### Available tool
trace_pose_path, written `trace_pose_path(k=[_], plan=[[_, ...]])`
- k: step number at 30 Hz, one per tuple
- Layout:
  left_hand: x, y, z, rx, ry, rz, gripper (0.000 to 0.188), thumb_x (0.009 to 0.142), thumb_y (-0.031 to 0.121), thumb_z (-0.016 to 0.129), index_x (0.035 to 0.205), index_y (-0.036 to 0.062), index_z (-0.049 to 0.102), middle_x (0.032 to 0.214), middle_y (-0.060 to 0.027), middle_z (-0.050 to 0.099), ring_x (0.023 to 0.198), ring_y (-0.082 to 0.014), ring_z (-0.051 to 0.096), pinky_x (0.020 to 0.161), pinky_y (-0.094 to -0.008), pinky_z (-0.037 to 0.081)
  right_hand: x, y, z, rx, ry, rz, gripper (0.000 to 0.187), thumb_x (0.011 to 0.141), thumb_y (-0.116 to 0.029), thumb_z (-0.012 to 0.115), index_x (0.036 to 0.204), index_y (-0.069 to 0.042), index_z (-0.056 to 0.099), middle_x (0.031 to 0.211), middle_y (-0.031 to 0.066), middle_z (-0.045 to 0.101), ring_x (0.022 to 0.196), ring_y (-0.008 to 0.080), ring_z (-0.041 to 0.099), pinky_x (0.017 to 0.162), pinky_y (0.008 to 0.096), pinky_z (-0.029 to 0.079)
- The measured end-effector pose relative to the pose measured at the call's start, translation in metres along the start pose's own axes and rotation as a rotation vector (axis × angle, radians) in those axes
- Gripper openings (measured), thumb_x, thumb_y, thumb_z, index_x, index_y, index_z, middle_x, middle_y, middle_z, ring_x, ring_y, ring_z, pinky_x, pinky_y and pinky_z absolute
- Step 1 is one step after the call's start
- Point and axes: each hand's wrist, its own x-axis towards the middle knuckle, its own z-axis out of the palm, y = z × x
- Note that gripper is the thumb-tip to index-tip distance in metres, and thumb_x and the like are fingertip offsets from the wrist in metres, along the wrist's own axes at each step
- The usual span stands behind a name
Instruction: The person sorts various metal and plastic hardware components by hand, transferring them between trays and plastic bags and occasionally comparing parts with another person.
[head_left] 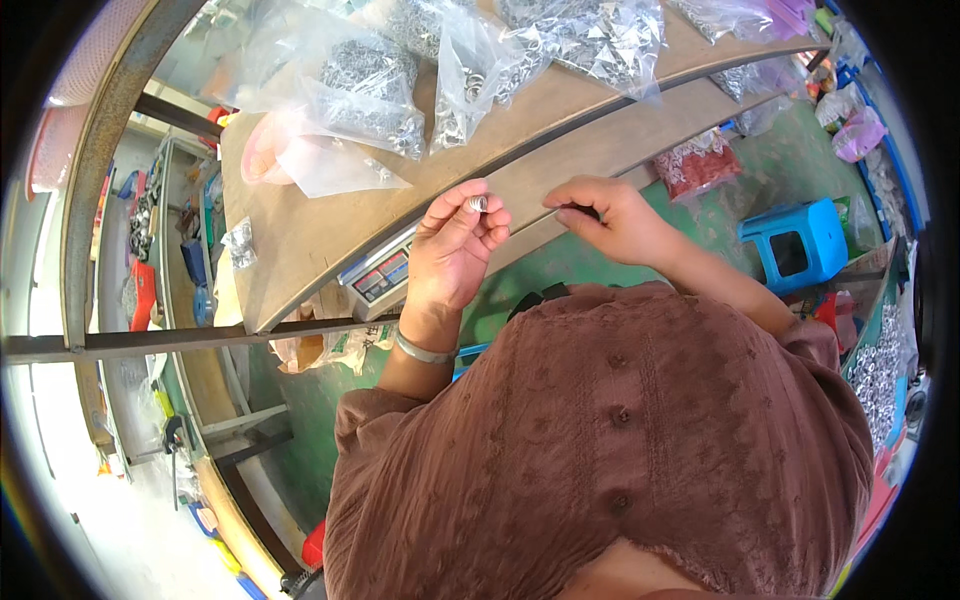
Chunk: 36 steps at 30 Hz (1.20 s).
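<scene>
My left hand is raised palm-up by the table's front edge. Its thumb and fingertips pinch a small silver metal piece that looks like a coil or a short stack of rings. To the right, my right hand is apart from it, with thumb and forefinger pressed together. What lies between those fingers, if anything, cannot be made out. Beyond both hands, clear plastic bags of silver metal parts lie on the brown table. A pink round dish stands there, partly under a clear bag.
A digital scale sits below the table edge, beside my left wrist. On the green floor at right are a blue plastic stool and a bag of reddish pieces. A metal frame post and crowded shelves stand at left.
</scene>
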Motion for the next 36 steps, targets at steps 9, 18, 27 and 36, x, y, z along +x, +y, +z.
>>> trace_pose_path(k=[9, 18, 27, 36], plan=[[0.011, 0.005, 0.009, 0.066, -0.024, 0.135, 0.019, 0.084, 0.004, 0.049, 0.102, 0.0018, 0.056, 0.089, -0.0089, 0.059, 0.078, -0.0182, 0.057, 0.070, -0.0292, 0.046, -0.013, 0.015, -0.038, -0.073, -0.012, 0.133, 0.012, 0.078, -0.003, 0.056, 0.089, 0.001, 0.058, 0.078, 0.0103, 0.059, 0.064, 0.0127, 0.053, 0.058, 0.0243, 0.043], [0.043, 0.125, -0.009, 1.018, 0.365, 0.771, 0.017, 0.084, 0.001, 0.046, 0.096, -0.0001, 0.058, 0.079, -0.0023, 0.058, 0.070, -0.0085, 0.053, 0.068, -0.0220, 0.043, -0.059, 0.050, -0.061, -0.003, 0.152, 0.352, 0.014, 0.079, -0.004, 0.056, 0.090, 0.003, 0.058, 0.074, 0.0046, 0.057, 0.065, 0.0067, 0.048, 0.057, 0.0212, 0.041], [0.119, 0.192, -0.076, 1.770, 0.387, 0.518, 0.018, 0.079, 0.008, 0.047, 0.085, 0.0051, 0.064, 0.072, -0.0094, 0.063, 0.067, -0.0190, 0.060, 0.062, -0.0297, 0.045, -0.098, 0.051, -0.066, 0.061, 0.269, 0.557, 0.015, 0.080, -0.004, 0.054, 0.093, 0.003, 0.057, 0.072, -0.0014, 0.053, 0.061, 0.0034, 0.043, 0.054, 0.0192, 0.037], [0.135, 0.208, -0.054, 1.446, 0.079, -0.110, 0.026, 0.078, 0.009, 0.038, 0.089, -0.0031, 0.058, 0.077, -0.0106, 0.062, 0.065, -0.0160, 0.056, 0.060, -0.0254, 0.044, -0.143, 0.033, -0.042, 0.035, 0.504, 0.685, 0.016, 0.080, -0.005, 0.055, 0.094, 0.003, 0.057, 0.069, -0.0006, 0.053, 0.061, 0.0051, 0.046, 0.054, 0.0198, 0.038]])
